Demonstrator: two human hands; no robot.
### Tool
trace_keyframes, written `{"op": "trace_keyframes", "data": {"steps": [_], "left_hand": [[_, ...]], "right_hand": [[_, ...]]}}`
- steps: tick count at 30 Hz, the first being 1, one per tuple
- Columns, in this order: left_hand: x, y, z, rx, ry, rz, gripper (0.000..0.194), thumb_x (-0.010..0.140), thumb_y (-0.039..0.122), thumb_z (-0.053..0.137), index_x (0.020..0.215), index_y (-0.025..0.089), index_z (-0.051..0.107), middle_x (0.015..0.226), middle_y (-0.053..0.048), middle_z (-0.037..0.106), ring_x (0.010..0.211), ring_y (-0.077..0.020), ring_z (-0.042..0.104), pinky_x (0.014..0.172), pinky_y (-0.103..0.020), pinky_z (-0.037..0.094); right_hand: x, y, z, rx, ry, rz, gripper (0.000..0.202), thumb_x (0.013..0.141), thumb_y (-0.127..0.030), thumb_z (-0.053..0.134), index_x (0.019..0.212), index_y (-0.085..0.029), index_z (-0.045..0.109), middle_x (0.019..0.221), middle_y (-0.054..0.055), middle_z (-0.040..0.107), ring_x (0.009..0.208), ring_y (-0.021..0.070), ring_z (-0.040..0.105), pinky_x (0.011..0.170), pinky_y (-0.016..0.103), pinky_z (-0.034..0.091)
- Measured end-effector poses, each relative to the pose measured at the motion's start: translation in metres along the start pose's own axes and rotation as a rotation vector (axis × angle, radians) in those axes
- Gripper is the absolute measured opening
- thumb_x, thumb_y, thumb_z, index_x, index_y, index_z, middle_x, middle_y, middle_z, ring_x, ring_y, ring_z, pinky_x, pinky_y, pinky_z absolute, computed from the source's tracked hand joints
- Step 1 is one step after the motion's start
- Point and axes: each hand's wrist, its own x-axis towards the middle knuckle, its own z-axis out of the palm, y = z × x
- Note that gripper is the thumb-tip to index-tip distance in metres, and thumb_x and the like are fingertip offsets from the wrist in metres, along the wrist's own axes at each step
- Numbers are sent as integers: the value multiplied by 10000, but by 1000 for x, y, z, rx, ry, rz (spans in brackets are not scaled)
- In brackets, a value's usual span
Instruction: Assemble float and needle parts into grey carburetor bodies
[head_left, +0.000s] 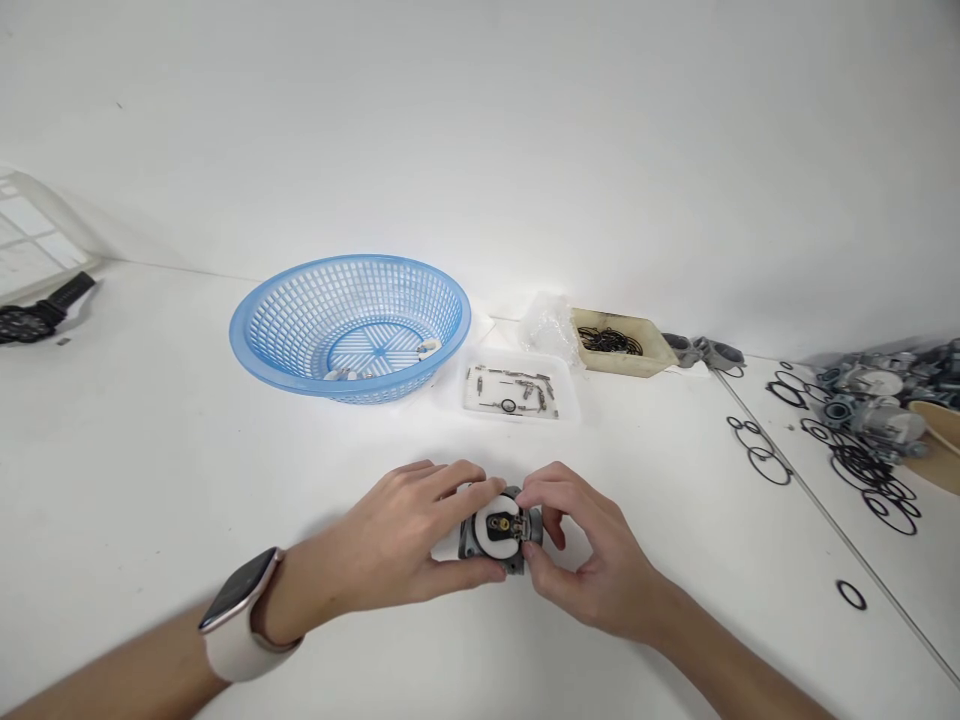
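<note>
A small grey metal carburetor [469, 541] lies on the table between my hands, its open side facing up. A white C-shaped float [487, 541] sits in it, around a brass piece at the centre. My left hand [420, 530] grips the carburetor from the left, with fingers on its far edge and the thumb along its near edge. My right hand [581, 550] is closed at its right side, index fingertip and thumb by the float's metal hinge. Any small part between those fingertips is hidden.
Behind stand a blue plastic basket [255, 355] with a few white floats, a white tray [568, 395] of small metal parts, and a yellowish box [656, 345] of black rings. Rubber rings [851, 595] and more carburetors [885, 420] lie right; a black watch [34, 318] lies left.
</note>
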Motion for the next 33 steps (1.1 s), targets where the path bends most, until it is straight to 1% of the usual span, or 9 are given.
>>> {"op": "trace_keyframes", "data": {"steps": [5,16,20,26,31,33], "left_hand": [[0,-1,0,-15,5,6,524,960,524,719,1347,216,545,1182,-53,703,937,-245,727,795,-411,555],[1,-2,1,-5,-10,-22,504,946,497,741,1322,224,546,1157,-41,696,915,-238,718,784,-397,552],[0,-2,2,5,-7,-53,530,936,496,753,1338,231,531,1182,-42,697,947,-246,722,785,-396,557],[-1,-2,3,-7,-2,-79,492,953,494,733,1320,235,531,1170,-35,708,946,-241,727,780,-384,558],[-1,-3,2,-15,-12,-56,513,947,511,741,1322,234,530,1174,-46,704,943,-239,722,785,-372,558],[-1,-3,2,-24,-8,-43,533,942,514,749,1332,230,525,1177,-48,702,954,-238,722,794,-371,562]], "right_hand": [[-1,1,2,-2,17,-22,495,830,-13,581,1247,-280,567,1049,40,596,693,136,502,572,270,490],[2,-3,3,-21,37,-55,476,828,-3,561,1227,-264,573,1035,45,601,729,139,526,567,252,486],[2,-2,3,-19,30,-56,509,820,-5,570,1258,-266,564,1052,54,605,746,149,527,560,255,478],[1,-3,2,-18,21,-62,535,818,-13,584,1281,-279,561,1059,53,604,721,149,505,564,269,479],[0,-2,3,11,26,-28,503,862,-6,557,1274,-294,574,1052,46,620,718,146,521,563,265,482],[1,-1,3,14,27,-32,502,860,0,555,1267,-292,577,1037,44,623,725,149,528,563,264,482]]}}
